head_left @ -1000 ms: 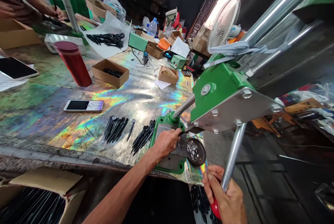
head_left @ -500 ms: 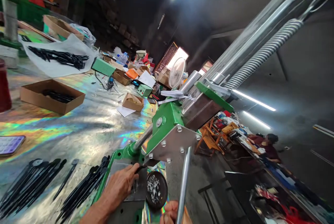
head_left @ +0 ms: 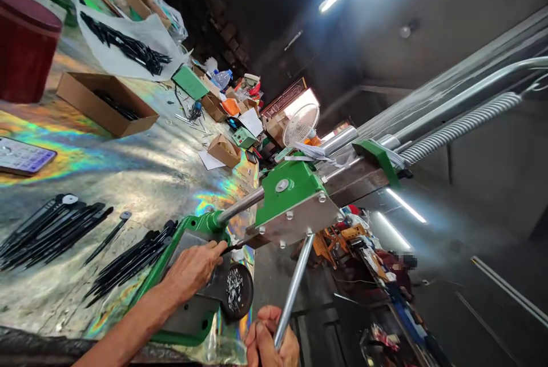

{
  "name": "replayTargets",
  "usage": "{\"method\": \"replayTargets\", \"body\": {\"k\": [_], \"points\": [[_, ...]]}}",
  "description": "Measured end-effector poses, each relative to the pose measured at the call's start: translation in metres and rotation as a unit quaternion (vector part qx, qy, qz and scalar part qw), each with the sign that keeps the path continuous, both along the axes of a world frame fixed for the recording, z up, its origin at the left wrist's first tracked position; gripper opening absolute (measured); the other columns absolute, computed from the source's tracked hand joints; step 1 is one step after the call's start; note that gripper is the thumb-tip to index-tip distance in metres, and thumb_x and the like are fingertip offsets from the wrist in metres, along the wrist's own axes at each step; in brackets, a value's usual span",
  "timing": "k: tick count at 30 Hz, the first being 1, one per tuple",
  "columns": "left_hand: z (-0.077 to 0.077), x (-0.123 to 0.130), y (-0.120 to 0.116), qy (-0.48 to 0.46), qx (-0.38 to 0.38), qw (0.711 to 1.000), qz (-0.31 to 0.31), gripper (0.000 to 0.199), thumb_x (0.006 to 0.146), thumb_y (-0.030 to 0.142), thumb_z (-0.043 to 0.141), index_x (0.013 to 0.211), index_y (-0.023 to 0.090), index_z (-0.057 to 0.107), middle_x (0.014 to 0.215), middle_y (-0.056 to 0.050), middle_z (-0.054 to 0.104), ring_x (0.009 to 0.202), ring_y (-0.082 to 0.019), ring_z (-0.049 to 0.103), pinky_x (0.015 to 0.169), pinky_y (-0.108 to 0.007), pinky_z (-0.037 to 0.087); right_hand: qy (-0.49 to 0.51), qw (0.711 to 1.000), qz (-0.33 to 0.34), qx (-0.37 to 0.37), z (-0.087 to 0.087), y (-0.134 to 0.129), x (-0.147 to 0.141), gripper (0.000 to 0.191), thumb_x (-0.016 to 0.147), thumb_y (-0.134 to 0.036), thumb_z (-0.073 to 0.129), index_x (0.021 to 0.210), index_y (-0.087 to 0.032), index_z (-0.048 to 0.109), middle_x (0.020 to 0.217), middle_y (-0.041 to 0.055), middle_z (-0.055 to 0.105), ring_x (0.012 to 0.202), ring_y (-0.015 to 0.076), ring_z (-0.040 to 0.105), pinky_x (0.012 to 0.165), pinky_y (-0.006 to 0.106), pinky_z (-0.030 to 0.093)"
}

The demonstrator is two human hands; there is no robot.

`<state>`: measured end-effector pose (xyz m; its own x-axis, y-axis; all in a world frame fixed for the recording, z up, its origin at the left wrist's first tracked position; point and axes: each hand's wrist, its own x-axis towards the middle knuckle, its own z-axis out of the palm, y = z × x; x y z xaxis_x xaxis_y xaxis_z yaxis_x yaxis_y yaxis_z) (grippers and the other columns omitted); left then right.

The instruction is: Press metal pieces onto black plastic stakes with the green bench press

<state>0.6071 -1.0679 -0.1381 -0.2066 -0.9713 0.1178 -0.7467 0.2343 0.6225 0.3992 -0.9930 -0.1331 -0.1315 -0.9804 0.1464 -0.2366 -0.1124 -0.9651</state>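
My left hand (head_left: 199, 267) reaches over the base of a green hand press (head_left: 291, 184). Its fingers pinch a slim black piece (head_left: 233, 247) whose far end is under the press head. Below the head, my right hand (head_left: 272, 335) is closed at the lower end of the steel lever (head_left: 295, 290). The fingertips of that hand are pressed together; whether something small sits between them is hidden. Between the hands stands a dark round dish (head_left: 246, 298) of small silvery metal parts (head_left: 234, 290). Bundles of slim black pieces (head_left: 128, 264) lie left of the press base.
A phone (head_left: 28, 156), a red canister (head_left: 28, 41) and a cardboard box (head_left: 107, 104) of black pieces occupy the left of the table. White paper (head_left: 128, 50) with more pieces lies behind. A spring (head_left: 462, 127) runs along the press arm. A person (head_left: 396, 267) sits at far right.
My view has turned, so the table and press appear shifted. My left hand keeps the black piece at the press head. My right hand, at the lever's end, shows more fully.
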Motion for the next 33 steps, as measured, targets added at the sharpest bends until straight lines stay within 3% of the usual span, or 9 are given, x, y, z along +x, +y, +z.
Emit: {"method": "replayTargets", "body": {"k": [6,15,22,28,33], "points": [[-0.001,0.0,-0.001,-0.01,0.002,1.0,-0.005,0.027,0.09,0.021,0.033,0.109,0.023,0.053,0.099,-0.006,0.065,0.085,-0.028,0.066,0.061,-0.032,0.045,-0.018,0.999,0.026,0.026,0.009,0.002,0.002,0.043,0.074,-0.056,0.066,0.084,-0.017,0.053,0.055,-0.0008,0.058,0.026,0.0048,0.033,0.027,0.015,0.027],[-0.002,0.0,-0.002,-0.008,0.004,1.0,-0.007,0.029,0.091,0.023,0.031,0.109,0.022,0.053,0.099,-0.007,0.065,0.083,-0.027,0.066,0.058,-0.031,0.042,-0.035,0.998,0.039,0.042,0.005,-0.002,-0.004,0.046,0.071,-0.058,0.068,0.083,-0.017,0.05,0.055,-0.0007,0.059,0.025,0.0042,0.031,0.026,0.015,0.025],[-0.009,-0.003,-0.004,0.005,-0.003,1.0,0.006,0.032,0.091,0.025,0.028,0.109,0.022,0.054,0.1,-0.008,0.065,0.082,-0.024,0.065,0.058,-0.029,0.041,-0.019,0.997,0.045,0.062,0.02,0.002,0.005,0.035,0.074,-0.045,0.067,0.085,-0.016,0.049,0.057,-0.0006,0.059,0.029,0.0045,0.037,0.03,0.015,0.028],[-0.014,-0.004,-0.006,0.011,-0.004,1.0,0.02,0.031,0.09,0.025,0.031,0.11,0.024,0.055,0.102,-0.007,0.065,0.083,-0.023,0.066,0.061,-0.028,0.043,-0.041,0.998,0.02,0.038,-0.002,-0.003,-0.002,0.041,0.071,-0.052,0.066,0.083,-0.017,0.049,0.054,-0.0017,0.058,0.026,0.004,0.032,0.026,0.014,0.023],[-0.008,-0.002,-0.004,-0.007,0.0,1.0,0.018,0.029,0.091,0.025,0.031,0.108,0.025,0.054,0.105,-0.006,0.066,0.087,-0.023,0.066,0.064,-0.028,0.044,-0.033,0.999,0.006,0.02,-0.015,-0.006,-0.011,0.039,0.074,-0.053,0.063,0.083,-0.018,0.05,0.05,-0.0024,0.056,0.024,0.0047,0.03,0.024,0.014,0.019]]}}
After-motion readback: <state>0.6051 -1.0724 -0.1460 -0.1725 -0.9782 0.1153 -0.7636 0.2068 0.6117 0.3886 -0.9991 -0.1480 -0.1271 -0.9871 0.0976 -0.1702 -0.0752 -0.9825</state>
